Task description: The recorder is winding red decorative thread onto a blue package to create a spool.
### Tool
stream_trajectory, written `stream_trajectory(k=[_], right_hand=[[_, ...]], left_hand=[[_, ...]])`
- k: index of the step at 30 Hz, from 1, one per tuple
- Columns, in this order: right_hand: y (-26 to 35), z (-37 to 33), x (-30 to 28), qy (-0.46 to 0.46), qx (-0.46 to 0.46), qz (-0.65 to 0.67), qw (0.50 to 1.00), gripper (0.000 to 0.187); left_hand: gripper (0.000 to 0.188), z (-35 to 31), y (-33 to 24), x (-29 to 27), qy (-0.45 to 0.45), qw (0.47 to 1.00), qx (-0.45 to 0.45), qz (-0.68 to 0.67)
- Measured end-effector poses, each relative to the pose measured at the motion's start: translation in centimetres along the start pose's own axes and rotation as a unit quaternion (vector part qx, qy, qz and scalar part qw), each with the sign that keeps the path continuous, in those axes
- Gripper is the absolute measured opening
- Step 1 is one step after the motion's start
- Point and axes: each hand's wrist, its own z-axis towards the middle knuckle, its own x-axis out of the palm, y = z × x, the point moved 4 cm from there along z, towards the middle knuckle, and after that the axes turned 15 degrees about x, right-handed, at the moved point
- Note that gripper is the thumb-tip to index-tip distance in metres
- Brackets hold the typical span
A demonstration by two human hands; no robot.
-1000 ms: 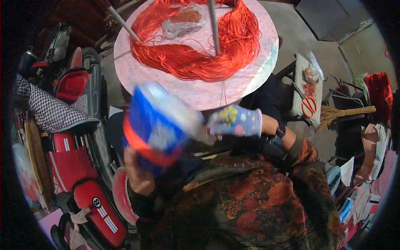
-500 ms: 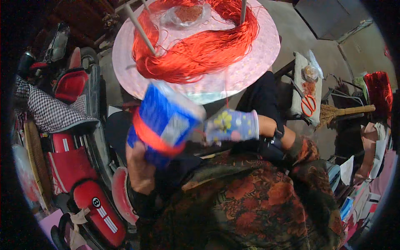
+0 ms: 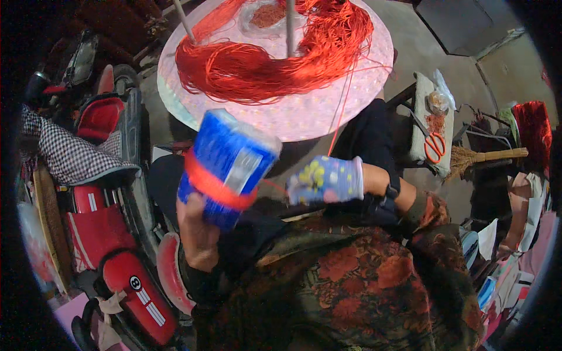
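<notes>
My bare left hand (image 3: 199, 234) grips the lower end of a blue cylinder-like package (image 3: 225, 140), tilted and a little blurred. A band of orange-red cord is wound around its middle. From that band a thin strand runs right to my right hand (image 3: 328, 180), which wears a patterned glove. My gloved fingers are closed around the red cord (image 3: 332, 143); their tips are partly hidden. Beyond, the cord rises to a loose hank of red cord (image 3: 234, 76) on a round pink disc (image 3: 263, 121). Upright sticks (image 3: 290, 29) stand inside the hank.
On the disc sits a clear bag of reddish-brown bits (image 3: 266, 16). Right of my leg, orange-handled scissors (image 3: 433, 147) lie on a padded bench (image 3: 420, 93), with a straw broom (image 3: 486, 155) beside it. A red ride-on toy (image 3: 140, 298) and a checked cloth (image 3: 82, 152) are at left.
The disc has turned, and its sticks and hank have shifted left. The cord now slants from farther right. The blue package has moved slightly left; my right hand has barely moved.
</notes>
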Motion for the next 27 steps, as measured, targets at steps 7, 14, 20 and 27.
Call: stream_trajectory(k=[7, 14, 20, 27], right_hand=[[1.7, 0.1, -4.2, -0.077, -0.051, -0.021, 0.995, 0.019], [-0.6, 0.2, -0.5, -0.037, 0.079, 0.093, 0.992, 0.022], [3.9, -0.4, -1.9, -0.11, -0.061, -0.176, 0.976, 0.015], [-1.6, 0.2, -4.8, -0.134, 0.079, 0.102, 0.983, 0.019]], left_hand=[[0.054, -0.2, 2.2, 2.4, 0.4, 0.866, -0.144, 0.261], [0.052, 0.0, -0.3, 1.4, 0.061, 0.997, -0.005, -0.053], [0.05, 1.2, 1.3, 1.3, 0.202, 0.89, 0.021, 0.408], [0.06, -1.6, 0.4, 2.1, 0.23, 0.957, -0.171, -0.04]])
